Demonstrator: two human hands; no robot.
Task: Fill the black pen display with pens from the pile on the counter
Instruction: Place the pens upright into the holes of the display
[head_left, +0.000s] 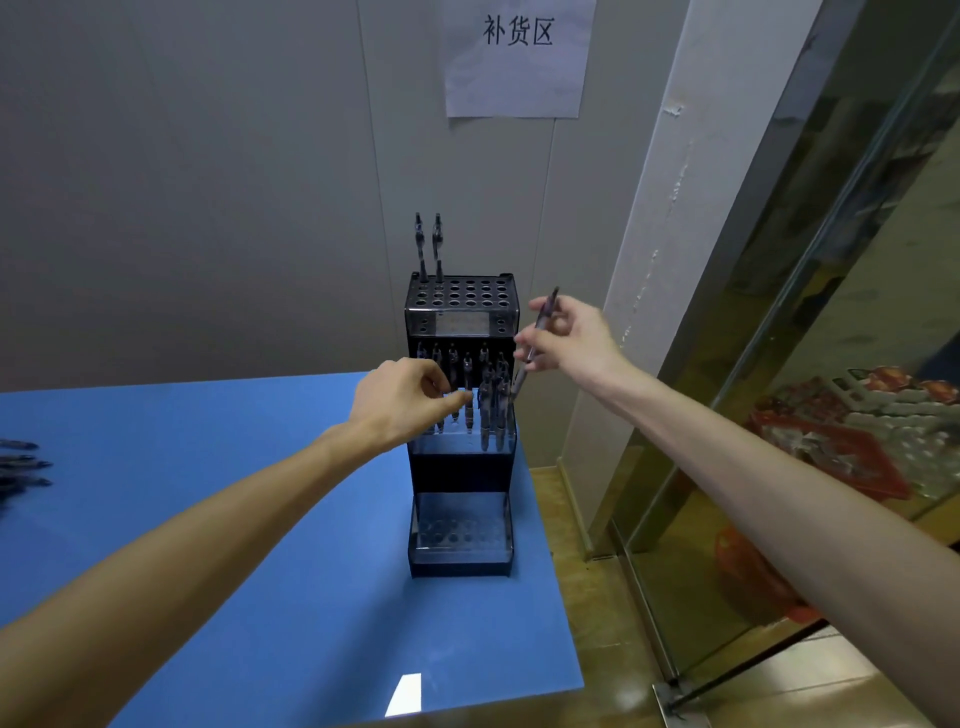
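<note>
The black pen display (461, 473) stands in three stepped tiers at the right end of the blue counter (260, 519). Two pens (428, 247) stand in the top tier's back left holes. Several pens (488, 395) fill the middle tier. The bottom tier (460, 535) holds none. My right hand (569, 335) pinches a dark pen (535, 338), tilted, its tip near the middle tier's right edge. My left hand (402, 397) reaches into the middle tier, fingertips pinching a pen (469, 395) there. The pile of pens (23, 465) lies at the counter's far left edge.
A grey wall with a paper sign (517, 57) rises behind the display. To the right, a white pillar (670, 234) and a glass door (831, 338) stand close; the counter's right edge drops to a tan floor (597, 597). Packaged goods (857, 431) show behind the glass.
</note>
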